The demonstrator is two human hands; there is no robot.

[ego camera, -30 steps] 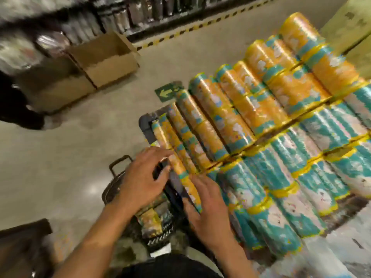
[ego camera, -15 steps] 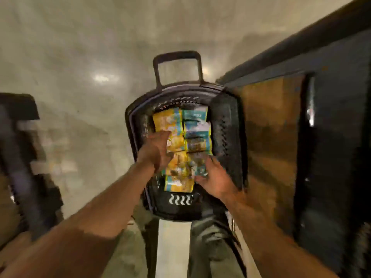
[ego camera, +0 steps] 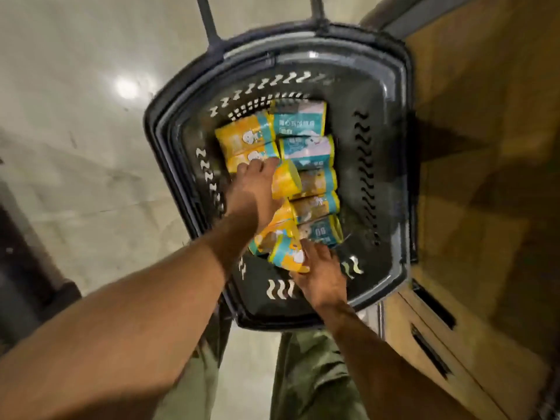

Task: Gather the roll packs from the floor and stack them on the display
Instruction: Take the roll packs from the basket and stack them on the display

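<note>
1. The pale, glossy floor [ego camera: 75, 147] fills the 9 o'clock side of the view, with a bright lamp reflection at 10 o'clock.
2. A dark plastic basket [ego camera: 391, 165] with slotted walls stands on it at the centre. Its handle bars run out of view at 12 o'clock.
3. Inside, yellow roll packs [ego camera: 242, 137] lie in a column on the 9 o'clock side. Teal roll packs [ego camera: 306, 150] form a second column touching them toward 3 o'clock.
4. A tilted yellow pack [ego camera: 286, 180] sits out of line at the middle, and an askew pack [ego camera: 288, 253] lies at 6 o'clock.
5. A brown panelled unit [ego camera: 485, 147] rises at 3 o'clock, just beside the basket.
</note>
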